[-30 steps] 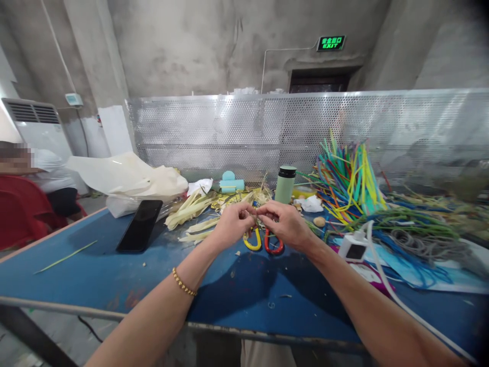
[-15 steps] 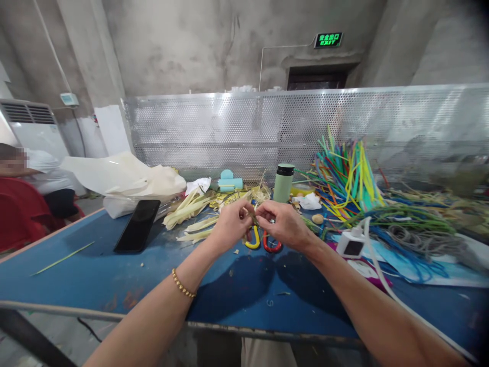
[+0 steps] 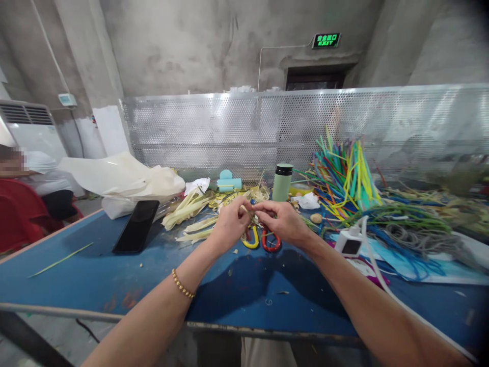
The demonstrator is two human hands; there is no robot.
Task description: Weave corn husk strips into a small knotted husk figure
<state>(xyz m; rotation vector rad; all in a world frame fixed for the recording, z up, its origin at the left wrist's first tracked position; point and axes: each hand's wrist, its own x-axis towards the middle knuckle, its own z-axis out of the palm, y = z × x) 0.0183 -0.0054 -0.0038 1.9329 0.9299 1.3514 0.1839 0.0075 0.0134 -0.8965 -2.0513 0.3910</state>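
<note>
Over the middle of the table, my left hand [image 3: 232, 221] is closed, thumb and fingers pinched around something thin, mostly hidden; it may be a plant strip. My right hand [image 3: 284, 220] meets it at the fingertips, also closed, and what it pinches is too small to name. Below the hands, a yellow loop handle [image 3: 251, 242] and a red loop handle [image 3: 271, 245] rest on the table; the rest of that tool is covered. Pale dried husk strips [image 3: 187, 210] lie left of my left hand. Behind my right hand stands a green tumbler [image 3: 281, 183] with a black-rimmed lid.
A black phone [image 3: 136, 226] and a crumpled plastic bag [image 3: 143, 181] lie left on the blue table [image 3: 153, 285]. Right are colourful strips [image 3: 349, 173], cord coils [image 3: 416, 232] and a white charger [image 3: 349, 241] with its cable. A perforated metal screen [image 3: 214, 125] stands behind. A person sits far left.
Both hands stay together over the table's middle. My right fingers have shifted slightly, now stretching further across toward my left fingertips. The whole view has moved a little.
</note>
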